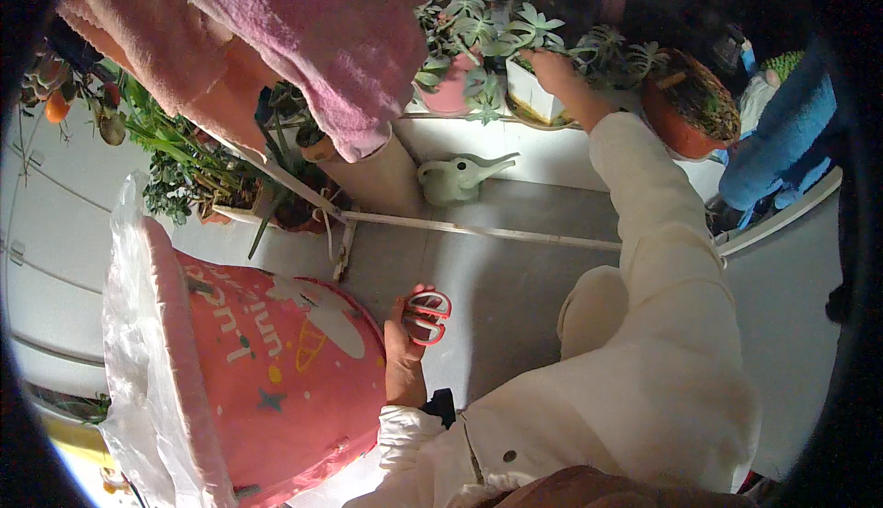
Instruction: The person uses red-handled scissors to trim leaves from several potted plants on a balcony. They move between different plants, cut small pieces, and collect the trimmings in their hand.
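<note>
My left hand (402,340) is closed around a pair of scissors (429,317) with red-and-white handle loops. The loops stick out past my fingers; the blades are hidden. My right arm stretches to the shelf, where my right hand (555,74) is at the top of a white square pot (533,94). Its fingers bend down among the leaves at the rim, and what they pinch, if anything, is too small to make out. Pale green succulents (536,28) grow around that hand. A pink pot (448,89) stands to its left and a round terracotta pot (690,103) to its right.
A large pink printed bin (285,352) with clear plastic (152,352) around its rim stands at the left. A white rack bar (478,229) crosses before the shelf. Pink towels (322,39) hang above. A green elephant-shaped watering can (457,179) sits below the pots; blue cloth (782,140) hangs right.
</note>
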{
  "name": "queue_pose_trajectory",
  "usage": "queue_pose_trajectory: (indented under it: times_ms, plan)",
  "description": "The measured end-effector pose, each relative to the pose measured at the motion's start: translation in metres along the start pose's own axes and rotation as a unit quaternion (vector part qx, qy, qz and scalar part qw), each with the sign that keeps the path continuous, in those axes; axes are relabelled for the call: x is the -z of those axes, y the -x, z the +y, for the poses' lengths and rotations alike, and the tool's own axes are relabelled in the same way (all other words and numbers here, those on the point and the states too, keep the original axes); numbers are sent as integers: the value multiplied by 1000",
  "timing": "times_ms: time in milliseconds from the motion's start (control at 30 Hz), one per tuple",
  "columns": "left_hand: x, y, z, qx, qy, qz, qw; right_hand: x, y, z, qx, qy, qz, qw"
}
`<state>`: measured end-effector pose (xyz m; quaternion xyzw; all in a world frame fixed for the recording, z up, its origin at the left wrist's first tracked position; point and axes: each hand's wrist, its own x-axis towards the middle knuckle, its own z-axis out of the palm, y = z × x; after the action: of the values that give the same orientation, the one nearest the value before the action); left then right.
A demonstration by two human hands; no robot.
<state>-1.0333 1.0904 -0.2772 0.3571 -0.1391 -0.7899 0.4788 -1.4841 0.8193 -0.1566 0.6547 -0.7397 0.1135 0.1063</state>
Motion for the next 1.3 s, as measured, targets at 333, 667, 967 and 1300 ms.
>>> queue_pose_trajectory:
  times_ms: [333,667,967,1300]
  plan:
    - [-6,7,5,-16,-16,18,1000,6,-17,13,74,-34,-128,988]
    - [-11,10,5,-42,-33,18,998,-13,-21,33,83,-38,8,996]
    - [-10,10,6,-21,-24,-9,999,-10,9,26,35,-26,207,977]
    - [-14,9,1,-13,-20,0,1000,-5,11,39,30,-15,81,996]
